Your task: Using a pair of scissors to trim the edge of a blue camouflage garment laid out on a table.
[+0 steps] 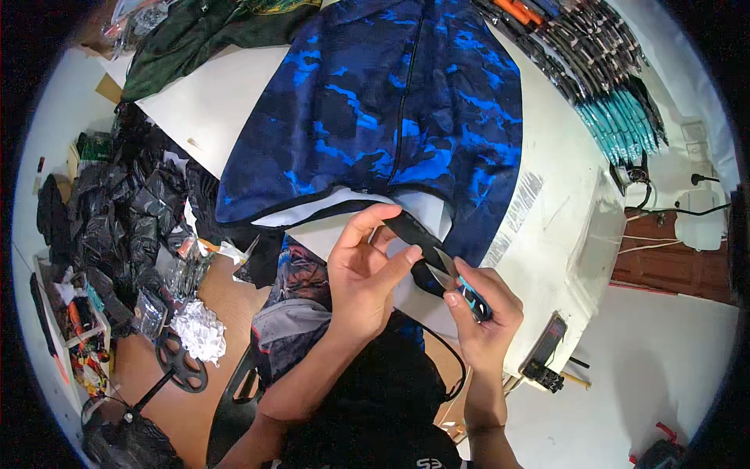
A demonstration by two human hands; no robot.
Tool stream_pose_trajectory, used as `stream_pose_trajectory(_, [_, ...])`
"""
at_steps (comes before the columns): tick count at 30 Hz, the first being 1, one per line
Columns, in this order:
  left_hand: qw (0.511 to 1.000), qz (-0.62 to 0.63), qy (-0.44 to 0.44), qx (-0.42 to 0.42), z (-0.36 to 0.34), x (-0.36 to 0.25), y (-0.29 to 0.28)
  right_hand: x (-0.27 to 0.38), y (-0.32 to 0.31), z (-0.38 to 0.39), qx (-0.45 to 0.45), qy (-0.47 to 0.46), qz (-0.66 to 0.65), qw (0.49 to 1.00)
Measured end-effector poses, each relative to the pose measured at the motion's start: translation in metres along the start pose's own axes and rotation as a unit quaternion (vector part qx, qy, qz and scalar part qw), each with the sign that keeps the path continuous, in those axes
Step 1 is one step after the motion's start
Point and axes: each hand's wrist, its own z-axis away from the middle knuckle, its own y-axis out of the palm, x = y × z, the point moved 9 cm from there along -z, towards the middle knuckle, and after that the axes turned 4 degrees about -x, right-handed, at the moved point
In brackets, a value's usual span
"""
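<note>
A blue camouflage jacket with a dark front zipper lies spread in front of me, its hem toward me and its pale lining showing at the opening. Just below that hem, my left hand pinches a black fabric band between thumb and fingers. Whether the band belongs to the jacket, I cannot tell. My right hand grips small thread snips with a blue and black handle. Their pointed blades lie against the lower end of the band, pointing up and left.
The jacket rests on a white table. A dark green garment lies at the far left. Packed black and teal bundles line the far right. Black plastic bags heap up at left. A black device sits at the table's right edge.
</note>
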Motion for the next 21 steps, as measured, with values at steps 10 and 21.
stream_pose_trajectory(10, [0.994, -0.075, 0.046, 0.06, 0.001, -0.007, 0.008, -0.002, 0.005, -0.004, 0.011, -0.005, -0.023, 1.0])
stream_pose_trajectory(21, [0.99, -0.097, 0.049, 0.087, 0.002, -0.007, 0.013, -0.009, 0.004, -0.01, 0.005, 0.008, -0.052, 0.999])
